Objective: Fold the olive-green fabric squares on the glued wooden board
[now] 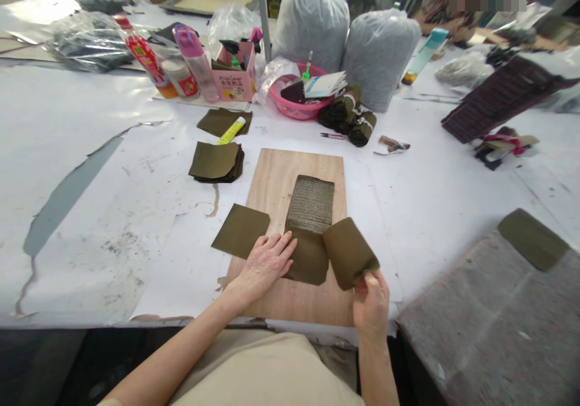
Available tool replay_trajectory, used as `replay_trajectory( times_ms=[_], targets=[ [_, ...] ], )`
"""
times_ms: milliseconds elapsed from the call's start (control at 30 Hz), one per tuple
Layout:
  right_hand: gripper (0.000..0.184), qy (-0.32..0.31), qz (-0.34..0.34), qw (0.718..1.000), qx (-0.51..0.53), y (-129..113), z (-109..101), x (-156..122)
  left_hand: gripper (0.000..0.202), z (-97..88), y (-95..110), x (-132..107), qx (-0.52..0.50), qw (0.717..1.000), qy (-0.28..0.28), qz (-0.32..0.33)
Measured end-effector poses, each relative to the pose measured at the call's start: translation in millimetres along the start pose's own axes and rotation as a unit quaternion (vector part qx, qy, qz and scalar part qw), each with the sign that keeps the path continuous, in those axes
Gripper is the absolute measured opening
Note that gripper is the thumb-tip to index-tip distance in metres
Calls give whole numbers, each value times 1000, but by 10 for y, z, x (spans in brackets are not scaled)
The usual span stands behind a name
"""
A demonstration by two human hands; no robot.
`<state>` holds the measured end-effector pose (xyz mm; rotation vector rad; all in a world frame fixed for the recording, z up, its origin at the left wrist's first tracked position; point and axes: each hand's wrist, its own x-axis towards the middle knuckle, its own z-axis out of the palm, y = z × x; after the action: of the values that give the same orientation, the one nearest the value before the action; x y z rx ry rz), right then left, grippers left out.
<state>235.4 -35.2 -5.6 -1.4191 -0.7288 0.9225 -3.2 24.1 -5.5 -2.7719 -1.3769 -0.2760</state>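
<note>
A worktop point(158, 231) sheathed in torn, stained white paper marked this place as a workshop, seemingly one for cloth goods. Cut olive pieces point(310, 261) lay on and to the left of a wooden board point(272, 176), while tied olive rolls point(347, 110) and pink-handled snips point(334, 136) sat beyond it. Bulging plastic sacks point(312, 28) stood on the far side, and another person point(435, 10) was at the far right, near more bagged material point(463, 70).

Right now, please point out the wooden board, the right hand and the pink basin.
Wooden board point(301, 302): head view, bare lower part.
Right hand point(371, 303): head view, its middle.
Pink basin point(296, 110): head view, front wall.
</note>
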Motion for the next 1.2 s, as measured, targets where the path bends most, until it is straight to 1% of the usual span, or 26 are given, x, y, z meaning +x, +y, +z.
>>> replay_trajectory(
  times_ms=[67, 133, 167, 200, 233, 267, 300, 333, 367, 433, 500, 567, 633, 700, 767, 800, 867, 900, 933, 1000, 1067, 1100, 1200],
  targets=[
    [17, 61, -28, 997, 33, -95, -172, 48, 35, 0, -1, -1, -2, 1000, -4, 0],
    [19, 85, -59, 995, 9, -249, -325, 55, 35, -22, -2, 4, -6, 1000, -12, 1],
    [20, 74, -72, 994, -30, -337, -376, 40, 35, -38, -6, 6, -11, 1000, -16, 0],
    [19, 43, -80, 992, -87, -422, -399, 12, 34, -57, -12, 7, -19, 1000, -19, -3],
    [17, -18, -79, 984, -157, -498, -388, -28, 33, -77, -22, 7, -32, 999, -21, -5],
    [14, -95, -70, 967, -226, -554, -343, -79, 30, -98, -35, 4, -51, 998, -21, -8],
    [13, -164, -59, 941, -289, -586, -265, -140, 27, -119, -50, -2, -76, 997, -20, -12],
    [13, -216, -46, 919, -326, -590, -160, -207, 24, -140, -66, -11, -107, 994, -16, -17],
    [13, -257, -38, 901, -347, -567, -37, -280, 22, -160, -83, -22, -142, 990, -12, -20],
    [13, -317, -20, 874, -367, -456, 221, -428, 18, -196, -111, -50, -209, 978, -2, -26],
    [15, -354, 8, 865, -355, -313, 436, -558, 16, -217, -132, -79, -258, 966, 7, -30],
    [14, -380, 40, 870, -311, -203, 570, -650, 16, -220, -144, -106, -284, 959, 5, -21],
    [14, -396, 63, 877, -266, -157, 616, -694, 17, -207, -145, -137, -285, 958, -11, 10],
    [14, -409, 61, 875, -251, -165, 593, -693, 18, -184, -129, -183, -255, 965, -27, 47],
    [12, -395, 27, 876, -275, -187, 529, -659, 21, -157, -92, -254, -200, 977, -33, 71],
    [13, -367, 1, 881, -300, -191, 492, -633, 23, -144, -68, -297, -171, 982, -29, 78],
    [16, -276, -66, 885, -370, -171, 425, -572, 29, -123, -17, -388, -124, 988, -16, 85],
    [17, -227, -100, 878, -409, -147, 401, -539, 33, -116, 4, -429, -111, 990, -13, 87],
    [18, -186, -132, 865, -446, -117, 385, -509, 37, -113, 19, -464, -103, 991, -13, 87],
    [22, -136, -179, 833, -506, -49, 379, -458, 42, -117, 29, -511, -102, 991, -26, 87],
    [24, -119, -202, 811, -536, 9, 396, -422, 46, -132, 10, -530, -109, 989, -47, 91],
    [24, -117, -207, 806, -542, 29, 407, -410, 49, -143, -7, -533, -115, 987, -55, 94],
    [21, -127, -202, 811, -535, 53, 425, -381, 59, -178, -65, -531, -127, 984, -72, 103]
  ],
)
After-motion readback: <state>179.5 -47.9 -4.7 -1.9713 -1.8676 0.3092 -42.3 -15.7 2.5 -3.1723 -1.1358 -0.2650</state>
